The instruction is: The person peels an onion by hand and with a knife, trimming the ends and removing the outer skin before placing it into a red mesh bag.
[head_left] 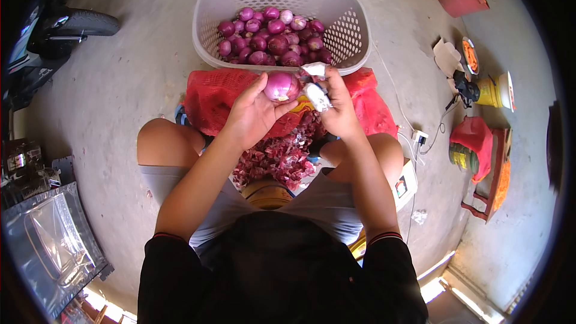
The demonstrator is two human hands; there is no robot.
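In front of me my left hand (249,111) is closed around a red onion (281,87), its fingers and thumb at the onion's sides. My right hand (340,108) is close by on the right, with white wrapping (317,97) on its thumb and a finger. Its fingers are bent together near the onion's right side; a small dark thing shows between them, too hidden to name. Below both hands lies a heap of red onion skins (270,159) between my legs. Beyond them, a grey plastic basket (207,21) holds many peeled-looking red onions (278,44).
Red mesh sacking (210,99) lies between the basket and my knees. To the right, a power adapter (420,137) with cables rests on the floor, near a yellow bucket (491,91) and a small wooden stool (497,168). A motorbike wheel (90,22) stands at the upper left.
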